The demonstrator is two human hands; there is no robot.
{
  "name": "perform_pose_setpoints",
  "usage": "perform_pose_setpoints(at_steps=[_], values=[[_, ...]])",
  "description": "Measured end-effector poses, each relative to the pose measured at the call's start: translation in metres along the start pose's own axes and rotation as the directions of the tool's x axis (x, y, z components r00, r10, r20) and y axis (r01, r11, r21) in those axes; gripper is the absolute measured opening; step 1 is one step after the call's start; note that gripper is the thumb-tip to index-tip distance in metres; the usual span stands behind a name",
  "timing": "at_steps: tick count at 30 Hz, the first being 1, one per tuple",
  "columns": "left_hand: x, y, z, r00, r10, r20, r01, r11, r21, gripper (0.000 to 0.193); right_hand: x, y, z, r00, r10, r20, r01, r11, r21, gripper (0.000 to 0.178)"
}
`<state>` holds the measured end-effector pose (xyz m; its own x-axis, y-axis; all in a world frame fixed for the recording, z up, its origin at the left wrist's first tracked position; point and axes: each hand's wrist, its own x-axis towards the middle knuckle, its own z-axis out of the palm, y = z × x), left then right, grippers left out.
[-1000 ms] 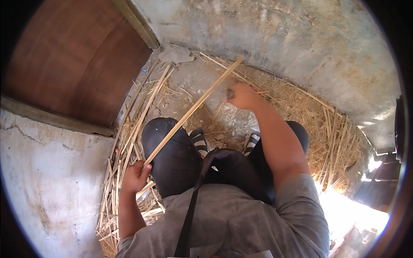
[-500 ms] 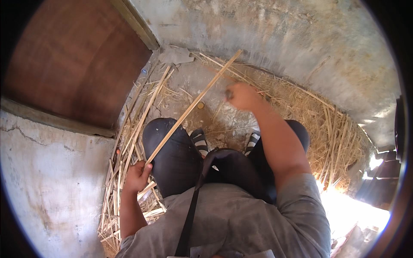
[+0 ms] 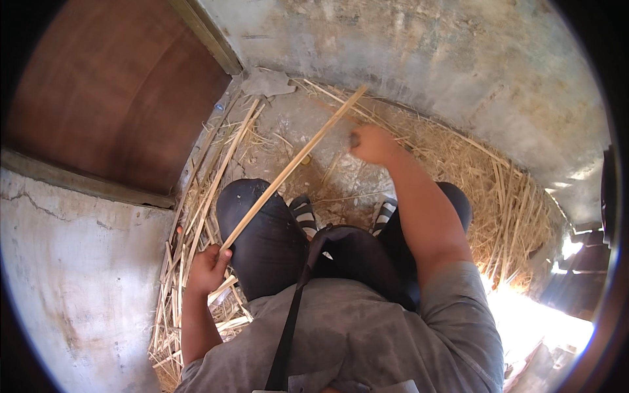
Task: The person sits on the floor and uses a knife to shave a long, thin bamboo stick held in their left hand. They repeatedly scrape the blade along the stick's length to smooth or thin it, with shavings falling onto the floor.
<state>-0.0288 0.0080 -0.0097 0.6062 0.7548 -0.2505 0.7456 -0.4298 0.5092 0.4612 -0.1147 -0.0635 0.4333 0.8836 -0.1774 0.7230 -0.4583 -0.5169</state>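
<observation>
Stained grey plaster walls (image 3: 419, 52) and a reddish-brown wooden panel (image 3: 118, 98) surround a dusty concrete floor (image 3: 272, 124). Low at left, the left hand (image 3: 207, 270) grips the near end of a long, flat, pale-yellow wooden strip (image 3: 291, 171), which slants up past the dark-trousered left knee (image 3: 237, 196) toward the far wall. Beside its upper part, the right hand (image 3: 373, 145) is curled closed around a dark object (image 3: 354, 139), too blurred to identify. Farther out, loose pale strips (image 3: 216, 173) lie leftward; straw-coloured shavings (image 3: 458, 164) heap rightward.
</observation>
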Motion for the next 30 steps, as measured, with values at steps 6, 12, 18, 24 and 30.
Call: perform_pose_setpoints(at_steps=[6,12,18,24,30], values=[[0.006,0.022,-0.008,1.0,-0.008,0.023,0.007,0.997,0.075,0.05,0.006,0.022,-0.001,0.989,0.117,-0.087,-0.112,0.992,0.062,0.047],[0.003,0.013,-0.009,1.0,-0.005,0.027,0.003,0.998,0.056,0.051,-0.016,-0.033,-0.01,0.982,-0.143,0.127,0.156,0.983,-0.101,0.056],[0.006,0.014,-0.003,0.998,-0.051,0.023,0.049,0.997,0.055,0.054,0.018,0.047,0.012,0.979,0.201,-0.022,-0.19,0.952,0.239,0.068],[0.005,0.019,-0.007,0.999,-0.002,0.034,0.0,0.999,0.044,0.055,0.002,-0.007,0.008,0.998,-0.056,-0.004,0.056,0.997,0.052,0.049],[0.006,0.003,0.002,1.0,-0.008,0.029,0.01,0.999,-0.051,0.051,0.007,0.017,0.022,0.995,-0.028,-0.091,0.035,0.997,0.071,0.049]])
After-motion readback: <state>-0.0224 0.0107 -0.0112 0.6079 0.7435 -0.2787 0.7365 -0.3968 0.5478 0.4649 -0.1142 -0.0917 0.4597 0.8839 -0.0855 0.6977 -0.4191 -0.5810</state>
